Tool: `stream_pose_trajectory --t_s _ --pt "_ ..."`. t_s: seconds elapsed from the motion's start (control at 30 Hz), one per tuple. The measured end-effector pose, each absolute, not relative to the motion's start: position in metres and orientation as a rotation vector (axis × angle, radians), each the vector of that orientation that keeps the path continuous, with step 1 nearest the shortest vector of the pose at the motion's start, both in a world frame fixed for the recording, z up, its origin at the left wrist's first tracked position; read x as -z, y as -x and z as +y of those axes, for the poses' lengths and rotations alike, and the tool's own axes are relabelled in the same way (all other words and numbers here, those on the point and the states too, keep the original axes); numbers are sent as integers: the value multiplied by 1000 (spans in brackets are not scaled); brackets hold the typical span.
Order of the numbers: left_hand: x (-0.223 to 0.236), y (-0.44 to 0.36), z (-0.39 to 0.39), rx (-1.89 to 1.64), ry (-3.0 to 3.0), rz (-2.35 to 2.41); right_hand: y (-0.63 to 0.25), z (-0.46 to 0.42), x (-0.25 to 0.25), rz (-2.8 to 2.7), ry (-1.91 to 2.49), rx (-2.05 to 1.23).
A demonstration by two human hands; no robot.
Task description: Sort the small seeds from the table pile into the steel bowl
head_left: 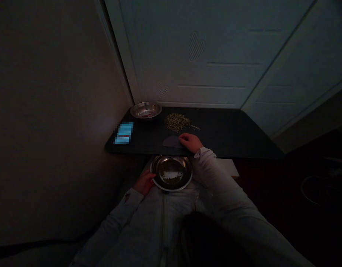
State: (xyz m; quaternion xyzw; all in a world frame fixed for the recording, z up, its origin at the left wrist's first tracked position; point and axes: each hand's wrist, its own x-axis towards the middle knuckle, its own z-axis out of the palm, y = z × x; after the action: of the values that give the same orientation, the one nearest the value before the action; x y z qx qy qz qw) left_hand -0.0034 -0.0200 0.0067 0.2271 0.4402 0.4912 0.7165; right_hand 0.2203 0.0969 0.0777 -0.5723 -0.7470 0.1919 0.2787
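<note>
My left hand (145, 182) is closed on the left rim of a shiny metal bowl (171, 187), which sits at my lap just below the table's front edge. Small greenish-brown grains or seeds (172, 180) lie in the bottom of that bowl. Over the table, my right hand (191, 142) pinches the right end of a thin, flat grey half-round piece (172, 141), which looks like a scraper. Just beyond it, a loose pile of pale seeds or grains (177, 122) spreads on the tabletop, with a few strays to its right.
The dark table (229, 137) stands against white panels (215, 74) with heart patterns. At its back left is a second metal bowl (146, 110) with a small item inside. A lit phone-like screen (124, 132) lies at the left. A pale board (228, 167) shows below the front edge.
</note>
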Motion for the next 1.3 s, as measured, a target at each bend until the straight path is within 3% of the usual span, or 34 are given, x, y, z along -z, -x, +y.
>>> stream_pose_trajectory --t_s 1.3 --pt "-7 3 -18 -1085 -500 944 -218 91 -72 -1886 1360 -857"
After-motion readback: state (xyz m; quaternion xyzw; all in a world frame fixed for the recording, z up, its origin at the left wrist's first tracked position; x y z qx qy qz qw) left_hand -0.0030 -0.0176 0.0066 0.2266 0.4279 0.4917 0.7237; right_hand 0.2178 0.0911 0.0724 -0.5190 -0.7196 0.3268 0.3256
